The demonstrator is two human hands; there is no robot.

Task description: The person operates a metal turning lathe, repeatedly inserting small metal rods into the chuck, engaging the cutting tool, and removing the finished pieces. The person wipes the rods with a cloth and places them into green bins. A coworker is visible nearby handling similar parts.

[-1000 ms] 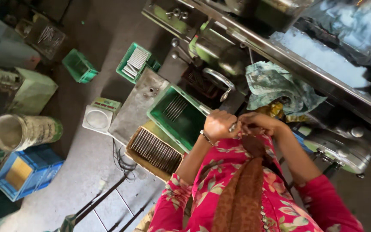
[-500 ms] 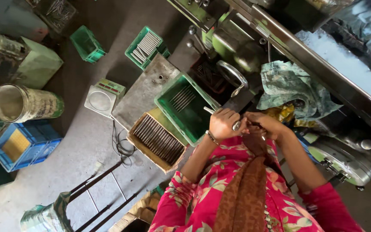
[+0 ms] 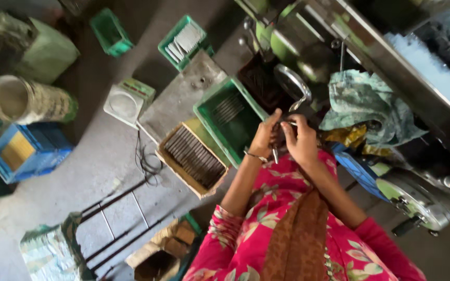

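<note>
I saw a thin metal rod (image 3: 275, 154) held upright between both hands, above the near edge of the green crate (image 3: 220, 106); the left hand (image 3: 265, 138) was clenched around it, and the right hand (image 3: 302, 141) pinched at its upper end with curled fingers. Just left of the crate lay a cardboard box (image 3: 169, 156) packed with dark rods, and right of my hands a crumpled patterned cloth (image 3: 368, 106) rested against the green machine (image 3: 287, 36). Farther off on the floor sat a blue crate (image 3: 45, 148).
</note>
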